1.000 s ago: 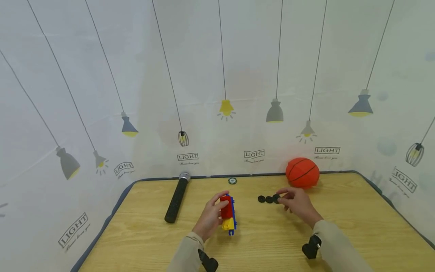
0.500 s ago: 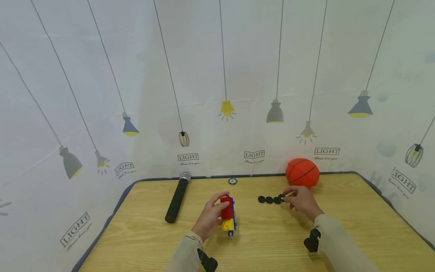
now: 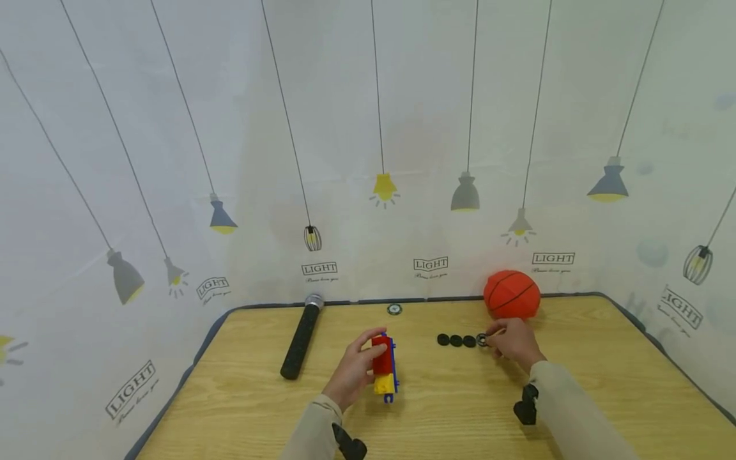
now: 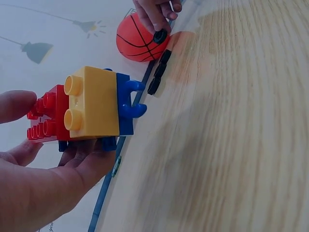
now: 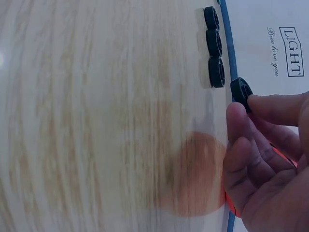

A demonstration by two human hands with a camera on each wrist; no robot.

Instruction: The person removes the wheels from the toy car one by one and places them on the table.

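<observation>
since a second ago our right hand (image 3: 513,343) has slid rightward along the row of three wheels (image 3: 456,340) near the bench's (image 3: 241,396) far edge and now pinches a fourth wheel (image 5: 241,90) just beside the row's right end, so the row looks about to grow. our left hand (image 3: 352,374) still grips the block toy (image 3: 384,368) mid-bench, unmoved.

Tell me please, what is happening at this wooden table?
A person sits at the wooden table. The left hand grips a toy block car of red, yellow and blue plastic bricks. The right hand pinches a small black plastic wheel, just off the end of a row of three similar black wheels. An orange rubber basketball and a black microphone lie farther back.
</observation>
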